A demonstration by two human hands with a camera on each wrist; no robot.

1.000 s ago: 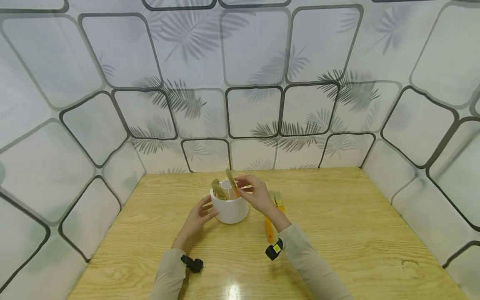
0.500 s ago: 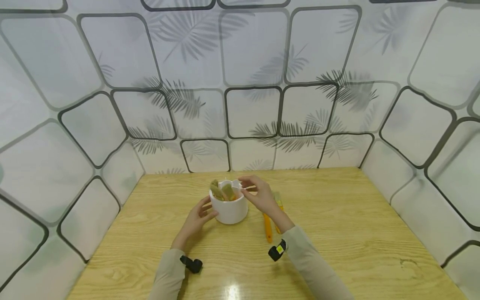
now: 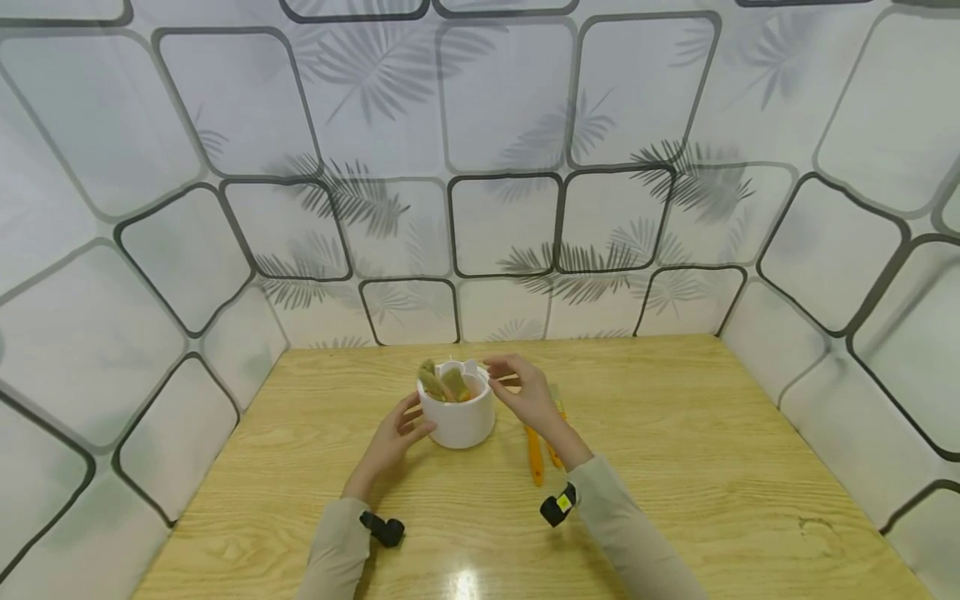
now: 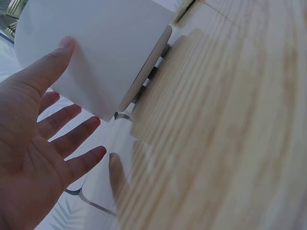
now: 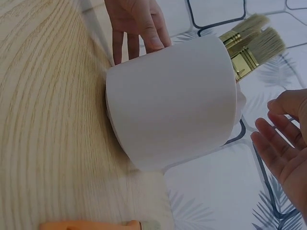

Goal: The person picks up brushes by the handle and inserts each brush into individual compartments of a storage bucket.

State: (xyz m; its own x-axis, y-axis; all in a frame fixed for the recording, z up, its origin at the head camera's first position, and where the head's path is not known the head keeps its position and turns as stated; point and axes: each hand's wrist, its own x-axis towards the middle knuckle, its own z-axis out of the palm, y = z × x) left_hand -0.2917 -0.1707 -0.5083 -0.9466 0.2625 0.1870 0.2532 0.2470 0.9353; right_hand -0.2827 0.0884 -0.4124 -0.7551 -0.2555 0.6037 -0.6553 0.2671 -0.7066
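A white round container (image 3: 461,428) stands upright on the table with several paintbrushes (image 3: 454,382) in it, bristles up. In the right wrist view the pale bristles and gold ferrules of two paintbrushes (image 5: 263,45) stick out past the rim. My left hand (image 3: 393,433) is at the container's left side; in the left wrist view its thumb lies against the white wall (image 4: 108,48) and its fingers are spread loosely. Beside the rim on the right, my right hand (image 3: 525,393) has relaxed fingers and holds nothing. White dividers show inside the container.
Two paintbrushes with orange handles (image 3: 535,458) lie on the wooden table (image 3: 675,467) under and beside my right forearm. A patterned curtain (image 3: 510,225) encloses the table at the back and both sides.
The paintbrush that my right hand held tilted over the rim has dropped into the container and been let go. My right hand has moved slightly right, off the rim. The left hand stays put.
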